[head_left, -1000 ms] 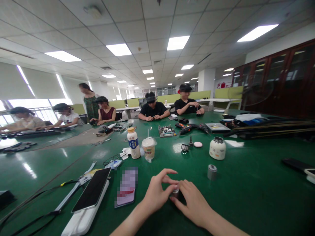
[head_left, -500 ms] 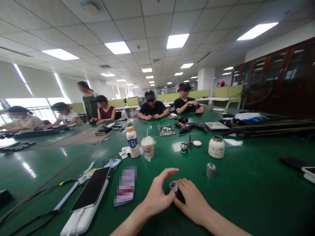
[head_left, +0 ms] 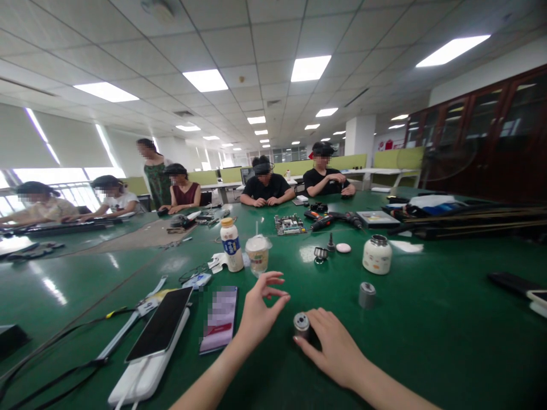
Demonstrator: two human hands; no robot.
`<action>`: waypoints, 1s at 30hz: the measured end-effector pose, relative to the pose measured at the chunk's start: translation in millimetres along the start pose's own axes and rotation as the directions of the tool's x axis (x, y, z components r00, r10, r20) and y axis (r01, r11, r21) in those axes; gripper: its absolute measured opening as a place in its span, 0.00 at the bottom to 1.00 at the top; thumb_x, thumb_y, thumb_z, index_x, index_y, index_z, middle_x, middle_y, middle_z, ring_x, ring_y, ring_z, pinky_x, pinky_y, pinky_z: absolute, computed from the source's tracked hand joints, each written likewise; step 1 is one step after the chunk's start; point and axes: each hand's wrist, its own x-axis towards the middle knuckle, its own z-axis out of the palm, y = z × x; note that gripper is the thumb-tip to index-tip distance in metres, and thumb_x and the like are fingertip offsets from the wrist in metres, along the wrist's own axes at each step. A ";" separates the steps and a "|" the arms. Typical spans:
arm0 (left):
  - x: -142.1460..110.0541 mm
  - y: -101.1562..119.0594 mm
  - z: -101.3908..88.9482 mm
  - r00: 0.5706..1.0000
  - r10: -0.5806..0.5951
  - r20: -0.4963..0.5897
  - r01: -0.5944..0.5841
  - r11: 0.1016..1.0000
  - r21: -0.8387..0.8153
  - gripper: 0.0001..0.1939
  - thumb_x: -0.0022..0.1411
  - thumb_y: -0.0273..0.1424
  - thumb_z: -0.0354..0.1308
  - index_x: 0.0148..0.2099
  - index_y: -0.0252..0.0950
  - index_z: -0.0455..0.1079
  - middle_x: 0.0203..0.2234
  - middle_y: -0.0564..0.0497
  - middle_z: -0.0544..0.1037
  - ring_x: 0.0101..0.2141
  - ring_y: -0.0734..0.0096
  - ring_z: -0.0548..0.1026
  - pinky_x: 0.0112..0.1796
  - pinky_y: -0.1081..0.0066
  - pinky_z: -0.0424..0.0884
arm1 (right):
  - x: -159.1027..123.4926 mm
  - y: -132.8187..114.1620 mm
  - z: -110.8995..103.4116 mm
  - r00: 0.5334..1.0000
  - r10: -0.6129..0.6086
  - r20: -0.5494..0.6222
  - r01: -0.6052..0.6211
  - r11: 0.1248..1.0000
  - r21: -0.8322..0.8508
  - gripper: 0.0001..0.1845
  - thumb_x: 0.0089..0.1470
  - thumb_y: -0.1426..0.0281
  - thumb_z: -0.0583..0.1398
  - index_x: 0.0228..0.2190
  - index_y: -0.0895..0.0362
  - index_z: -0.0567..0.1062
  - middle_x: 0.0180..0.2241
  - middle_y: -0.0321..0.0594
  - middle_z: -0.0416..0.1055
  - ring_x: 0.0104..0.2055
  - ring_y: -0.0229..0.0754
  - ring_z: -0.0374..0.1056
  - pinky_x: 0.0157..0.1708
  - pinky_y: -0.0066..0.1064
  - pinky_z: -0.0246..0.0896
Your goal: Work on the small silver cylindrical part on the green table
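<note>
A short grey metal cylinder (head_left: 301, 323) stands upright on the green table, with dark holes in its top face. My right hand (head_left: 333, 347) is wrapped around its right and near sides, thumb in front and fingers behind. Up and to the left of it, my left hand (head_left: 264, 304) is raised, its thumb and curled fingers apart. I see nothing between those fingers. A second grey metal cylinder (head_left: 367, 296) stands by itself farther right, beyond my right hand.
Left lie a purple phone (head_left: 219, 319) and a black-screened phone (head_left: 160, 324) on a white power bank (head_left: 147, 364). A bottle (head_left: 231, 245), a drink cup (head_left: 258, 254) and a white jar (head_left: 376, 254) stand ahead. Farther back are a circuit board (head_left: 290, 224), a power drill (head_left: 335, 220) and several people.
My left hand has moved off the cylinder, up and to the left, uncovering its top. My right hand has stayed on it.
</note>
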 end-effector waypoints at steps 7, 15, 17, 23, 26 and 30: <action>-4.4 -45.4 -2.5 0.986 -0.149 0.075 0.143 0.986 0.080 0.23 0.52 0.23 0.63 0.51 0.38 0.65 0.41 0.47 0.79 0.36 0.64 0.81 0.37 0.67 0.72 | 0.2 1.0 1.4 1.000 0.000 -0.004 0.000 1.000 0.000 0.11 0.59 0.63 0.59 0.41 0.56 0.72 0.41 0.44 0.73 0.42 0.52 0.66 0.44 0.44 0.61; -4.3 -30.8 -0.9 0.992 -0.110 0.066 0.095 0.975 0.202 0.18 0.53 0.28 0.66 0.47 0.39 0.69 0.28 0.53 0.83 0.35 0.60 0.80 0.42 0.62 0.69 | -0.5 0.8 0.4 1.000 -0.005 -0.002 0.005 1.000 -0.008 0.10 0.59 0.63 0.59 0.40 0.56 0.72 0.40 0.43 0.73 0.42 0.51 0.66 0.43 0.43 0.61; -3.1 -16.9 0.8 0.990 -0.115 0.082 0.108 0.990 0.092 0.18 0.53 0.29 0.67 0.46 0.39 0.69 0.28 0.53 0.84 0.34 0.62 0.81 0.40 0.65 0.70 | -1.0 1.1 0.9 1.000 -0.011 -0.006 0.011 1.000 -0.009 0.10 0.59 0.63 0.59 0.41 0.56 0.72 0.40 0.43 0.72 0.42 0.51 0.66 0.43 0.43 0.61; -8.8 21.1 10.3 0.985 -0.079 0.153 0.094 0.990 -0.100 0.17 0.52 0.24 0.67 0.44 0.38 0.69 0.27 0.52 0.84 0.34 0.62 0.82 0.40 0.67 0.73 | -0.9 1.5 2.2 0.999 -0.030 -0.019 0.030 0.999 -0.013 0.09 0.58 0.66 0.60 0.40 0.56 0.72 0.39 0.42 0.73 0.42 0.50 0.67 0.42 0.41 0.62; -12.1 24.4 12.6 0.983 -0.088 0.160 0.103 0.991 -0.089 0.15 0.52 0.23 0.67 0.41 0.37 0.70 0.27 0.52 0.84 0.34 0.62 0.82 0.40 0.67 0.74 | -0.7 1.6 2.3 0.999 -0.029 -0.026 0.029 0.999 -0.019 0.07 0.58 0.66 0.60 0.39 0.55 0.72 0.38 0.42 0.73 0.41 0.50 0.67 0.42 0.41 0.62; -12.1 23.5 12.2 0.985 -0.077 0.157 0.092 0.991 -0.092 0.15 0.52 0.23 0.67 0.41 0.38 0.70 0.28 0.52 0.84 0.34 0.62 0.82 0.40 0.67 0.74 | -0.7 1.4 1.4 0.999 -0.035 -0.022 0.035 0.999 -0.019 0.07 0.58 0.66 0.60 0.39 0.55 0.72 0.39 0.42 0.73 0.41 0.50 0.67 0.42 0.41 0.62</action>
